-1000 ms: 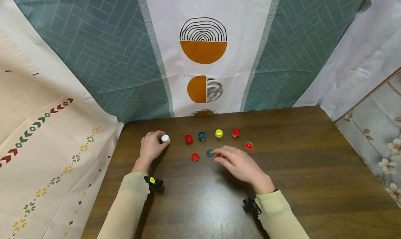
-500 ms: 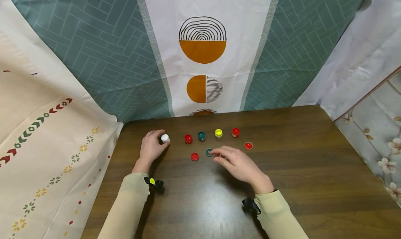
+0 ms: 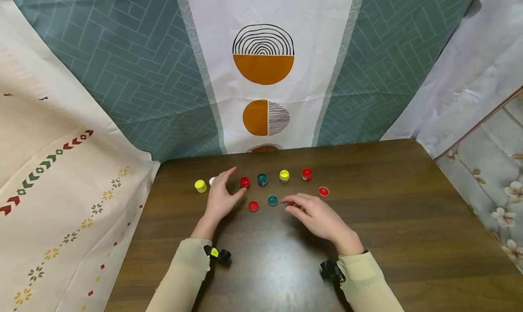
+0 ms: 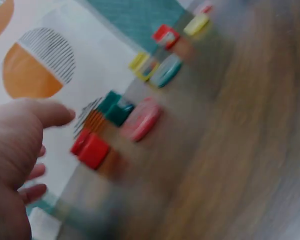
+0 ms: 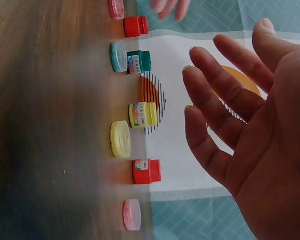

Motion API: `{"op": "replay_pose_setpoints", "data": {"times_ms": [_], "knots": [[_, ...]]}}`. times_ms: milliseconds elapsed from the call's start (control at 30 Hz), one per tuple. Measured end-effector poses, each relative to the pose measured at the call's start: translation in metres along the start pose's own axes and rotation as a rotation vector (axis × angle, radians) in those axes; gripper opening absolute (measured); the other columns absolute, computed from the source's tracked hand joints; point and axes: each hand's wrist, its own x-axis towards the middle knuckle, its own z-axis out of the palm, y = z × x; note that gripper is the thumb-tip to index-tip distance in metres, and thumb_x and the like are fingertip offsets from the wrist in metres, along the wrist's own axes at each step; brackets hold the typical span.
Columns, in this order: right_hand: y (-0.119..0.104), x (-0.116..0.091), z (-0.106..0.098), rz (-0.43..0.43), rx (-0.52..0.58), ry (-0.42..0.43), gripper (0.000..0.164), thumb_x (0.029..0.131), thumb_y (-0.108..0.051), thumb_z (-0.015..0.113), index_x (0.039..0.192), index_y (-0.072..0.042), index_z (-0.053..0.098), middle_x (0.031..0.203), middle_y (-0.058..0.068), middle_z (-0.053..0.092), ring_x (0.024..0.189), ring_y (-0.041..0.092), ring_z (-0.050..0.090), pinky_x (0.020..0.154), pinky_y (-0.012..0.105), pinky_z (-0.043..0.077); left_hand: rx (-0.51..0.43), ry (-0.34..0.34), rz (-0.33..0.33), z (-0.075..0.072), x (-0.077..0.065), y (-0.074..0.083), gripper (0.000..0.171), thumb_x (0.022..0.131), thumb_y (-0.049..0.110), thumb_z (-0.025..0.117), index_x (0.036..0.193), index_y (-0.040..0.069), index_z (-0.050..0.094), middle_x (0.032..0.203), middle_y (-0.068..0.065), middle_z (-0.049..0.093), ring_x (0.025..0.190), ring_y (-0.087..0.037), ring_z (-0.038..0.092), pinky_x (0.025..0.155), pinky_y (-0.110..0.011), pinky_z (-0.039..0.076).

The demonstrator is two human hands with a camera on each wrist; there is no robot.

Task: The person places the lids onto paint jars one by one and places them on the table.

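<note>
My left hand (image 3: 222, 198) has its thumb and fingers spread beside an uncapped red paint jar (image 3: 244, 182); they look apart in the left wrist view. Behind that hand a white-capped jar (image 3: 212, 180) is partly hidden, next to a capped yellow jar (image 3: 200, 186). My right hand (image 3: 314, 215) hovers over the table with loosely bent fingers and nothing in them, just right of a teal lid (image 3: 272, 200). A red lid (image 3: 253, 206) lies in front of the red jar. Under the right hand, the yellow lid (image 5: 121, 140) shows only in the wrist views.
Along the back stand an uncapped teal jar (image 3: 262, 180), a yellow jar (image 3: 284, 176) and a second red jar (image 3: 306, 174). Another red lid (image 3: 323, 191) lies at the right. A patterned cloth (image 3: 261, 98) hangs behind the brown table (image 3: 408, 212).
My left hand has let go of the white-capped jar and moved right to the red jar, uncovering the capped yellow jar. The right hand has shifted slightly right, away from the teal lid.
</note>
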Motion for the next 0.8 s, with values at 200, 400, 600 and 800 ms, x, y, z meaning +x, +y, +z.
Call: {"op": "replay_pose_setpoints", "data": {"times_ms": [200, 400, 600, 800], "knots": [[0.001, -0.001, 0.001, -0.013, -0.014, -0.030, 0.036, 0.111, -0.041, 0.060, 0.139, -0.021, 0.070, 0.129, -0.003, 0.072, 0.111, 0.008, 0.065, 0.098, 0.043, 0.055, -0.067, -0.006, -0.170, 0.025, -0.003, 0.004, 0.071, 0.089, 0.014, 0.087, 0.151, 0.000, 0.055, 0.132, -0.020, 0.065, 0.093, -0.028, 0.061, 0.081, -0.038, 0.052], [0.001, -0.002, 0.001, -0.014, -0.042, -0.048, 0.037, 0.111, -0.041, 0.059, 0.138, -0.020, 0.071, 0.123, -0.010, 0.072, 0.106, 0.007, 0.065, 0.097, 0.041, 0.056, -0.107, 0.031, -0.285, 0.033, 0.003, 0.006, 0.060, 0.090, 0.013, 0.086, 0.143, -0.001, 0.062, 0.117, -0.019, 0.067, 0.084, -0.023, 0.058, 0.073, -0.031, 0.046], [0.002, -0.004, 0.002, -0.009, -0.059, -0.058, 0.036, 0.111, -0.041, 0.059, 0.138, -0.020, 0.071, 0.125, -0.008, 0.073, 0.110, 0.009, 0.066, 0.099, 0.043, 0.056, -0.064, 0.023, -0.307, 0.035, 0.008, 0.009, 0.055, 0.090, 0.014, 0.086, 0.138, -0.004, 0.065, 0.111, -0.018, 0.066, 0.094, -0.030, 0.060, 0.080, -0.037, 0.049], [0.000, -0.004, 0.002, -0.019, -0.063, -0.066, 0.036, 0.111, -0.041, 0.058, 0.137, -0.020, 0.072, 0.128, -0.006, 0.073, 0.112, 0.011, 0.067, 0.101, 0.045, 0.055, -0.039, 0.016, -0.306, 0.035, 0.008, 0.009, 0.040, 0.092, 0.015, 0.084, 0.126, -0.003, 0.071, 0.111, -0.018, 0.066, 0.106, -0.034, 0.059, 0.092, -0.047, 0.048]]}}
